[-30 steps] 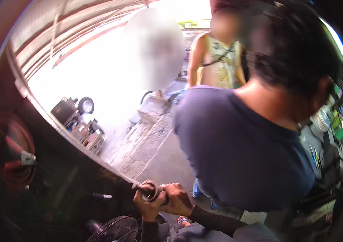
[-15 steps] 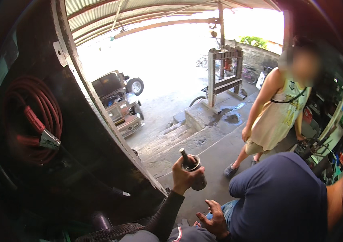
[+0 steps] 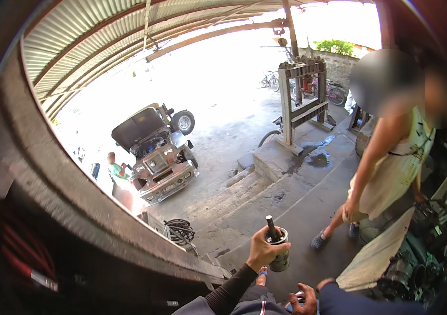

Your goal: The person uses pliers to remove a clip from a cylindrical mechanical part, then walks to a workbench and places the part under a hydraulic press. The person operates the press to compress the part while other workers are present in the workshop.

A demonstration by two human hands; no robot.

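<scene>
My left hand [image 3: 265, 249], reaching out of a black sleeve, is closed around a worn metal can [image 3: 280, 260]. Out of the can's top leans a dark, round rod or handle [image 3: 271, 227]; its lower end is hidden inside. Low in the picture, my right hand [image 3: 304, 300] is partly cut off by the lower edge. Its thumb and fingers are apart, and a pale blue-white patch that I cannot make out shows beside them. Close to its right is a co-worker's navy clothing [image 3: 347, 300], with a bare wrist next to it.
A person in a pale yellow sleeveless shirt [image 3: 386, 181] stands at the right, beside piled machine parts [image 3: 418, 268]. Concrete steps [image 3: 244, 197] lead down to a jeep [image 3: 157, 157] with its hood raised. A metal press frame [image 3: 302, 105] stands beyond. Coiled cable [image 3: 180, 232] lies by the doorway.
The view has swung so that more of the jeep and roof shows. The co-worker in navy now appears lower and smaller in the picture. My left hand still holds the can.
</scene>
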